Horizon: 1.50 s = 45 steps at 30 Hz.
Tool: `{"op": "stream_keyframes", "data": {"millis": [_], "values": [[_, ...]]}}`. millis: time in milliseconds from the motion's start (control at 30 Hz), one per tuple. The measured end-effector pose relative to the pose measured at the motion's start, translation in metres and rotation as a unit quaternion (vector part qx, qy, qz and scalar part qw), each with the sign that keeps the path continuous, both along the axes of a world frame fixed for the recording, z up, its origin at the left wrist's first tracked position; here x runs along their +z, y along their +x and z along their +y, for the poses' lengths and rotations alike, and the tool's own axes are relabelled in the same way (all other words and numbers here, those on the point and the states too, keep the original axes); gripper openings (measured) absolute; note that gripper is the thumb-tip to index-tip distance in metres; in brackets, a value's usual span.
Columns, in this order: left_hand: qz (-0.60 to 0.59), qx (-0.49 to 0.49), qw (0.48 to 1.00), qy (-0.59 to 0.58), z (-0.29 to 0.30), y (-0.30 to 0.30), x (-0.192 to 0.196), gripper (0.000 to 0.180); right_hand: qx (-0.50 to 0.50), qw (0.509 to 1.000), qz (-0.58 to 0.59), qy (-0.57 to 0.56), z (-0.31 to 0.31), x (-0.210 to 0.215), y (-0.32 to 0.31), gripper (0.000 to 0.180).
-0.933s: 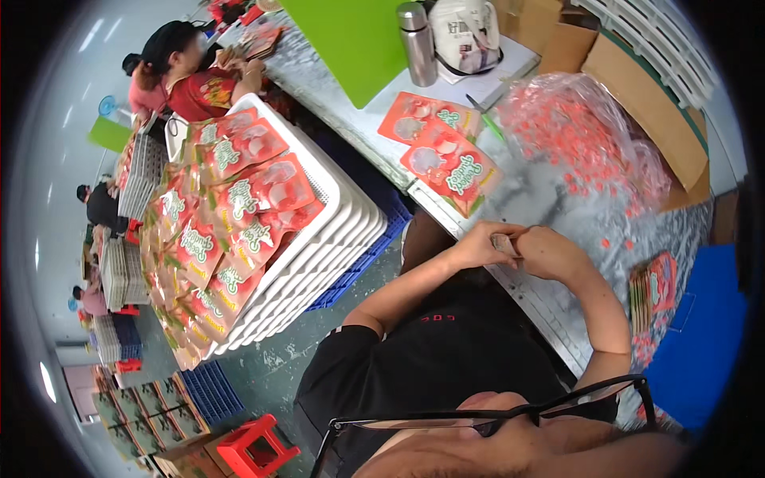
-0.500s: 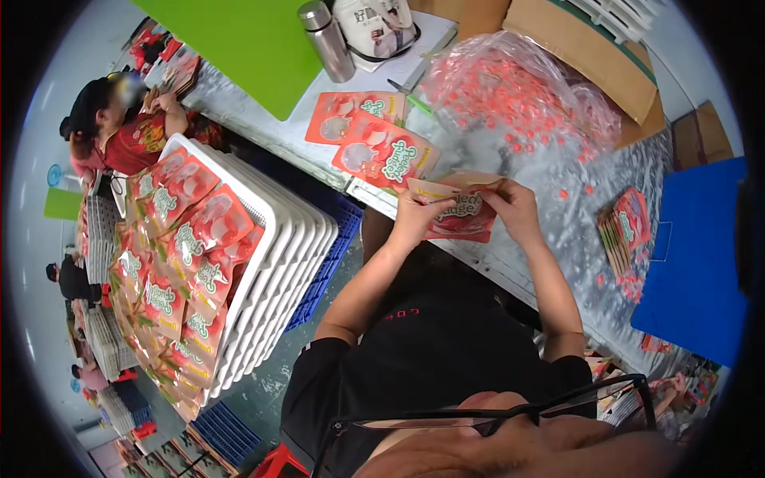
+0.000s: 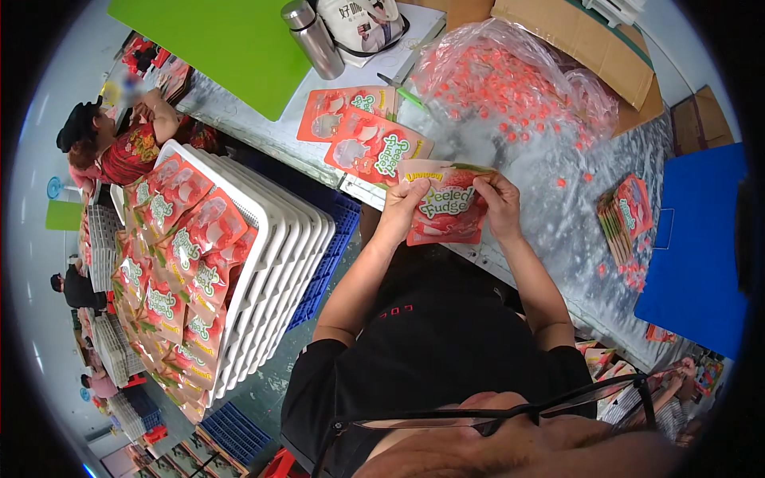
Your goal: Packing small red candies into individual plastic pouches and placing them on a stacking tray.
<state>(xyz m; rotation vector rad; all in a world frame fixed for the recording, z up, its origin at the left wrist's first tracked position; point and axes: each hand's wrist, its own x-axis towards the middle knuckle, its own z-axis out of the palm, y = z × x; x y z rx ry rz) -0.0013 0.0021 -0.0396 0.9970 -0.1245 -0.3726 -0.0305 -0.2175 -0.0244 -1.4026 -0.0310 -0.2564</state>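
Observation:
Between my two hands is a red and tan pouch point(image 3: 450, 211), its printed front facing up toward me, at the near edge of the table. My left hand point(image 3: 405, 205) pinches its upper left side, thumb on the front. On the opposite upper side, my right hand point(image 3: 500, 201) grips the pouch the same way. Two more flat pouches point(image 3: 376, 147) of the same kind lie overlapping on the table just beyond my left hand. Farther off, a clear plastic bag point(image 3: 510, 84) spills many small red wrapped pieces across the tabletop.
White stacked trays point(image 3: 275, 263) at my left carry a heap of pouches point(image 3: 179, 263). A row of pouches point(image 3: 625, 215) stands at the right beside a blue board point(image 3: 693, 255). Green-handled scissors point(image 3: 410, 95), a steel flask point(image 3: 313, 40) and a cardboard box point(image 3: 586, 52) sit farther back. A co-worker point(image 3: 119, 147) sits far left.
The pouch has turned from a tilted, folded-looking pose to lie open-faced toward me. My hands have shifted to its upper sides. The co-worker at far left has moved slightly.

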Motion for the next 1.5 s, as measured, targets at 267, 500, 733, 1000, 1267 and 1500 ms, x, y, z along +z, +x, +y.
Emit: {"op": "stream_keyframes", "data": {"millis": [267,500,733,1000,1267,1500], "values": [[0.037,-0.013,0.998,0.047,-0.003,0.004,0.002,0.030,0.040,0.990,0.109,0.082,0.011,0.002,-0.002,0.018],[-0.022,0.058,0.980,0.191,-0.007,0.008,-0.033,0.031,0.027,0.994,0.104,0.022,0.009,-0.027,0.010,0.021],[-0.452,0.060,0.664,0.593,-0.047,-0.040,-0.030,0.089,-0.029,0.979,0.171,0.110,0.002,-0.070,0.023,0.020],[-0.452,0.020,0.629,0.632,-0.055,-0.037,-0.058,0.096,-0.035,0.979,0.159,0.125,-0.001,-0.098,0.018,0.023],[-0.109,0.142,0.934,0.309,-0.012,0.001,-0.009,0.065,0.061,0.982,0.153,0.089,0.002,-0.040,0.021,0.015],[-0.079,0.126,0.986,0.070,0.043,0.010,0.024,0.031,0.174,0.969,0.077,0.157,0.047,-0.003,0.056,0.012]]}}
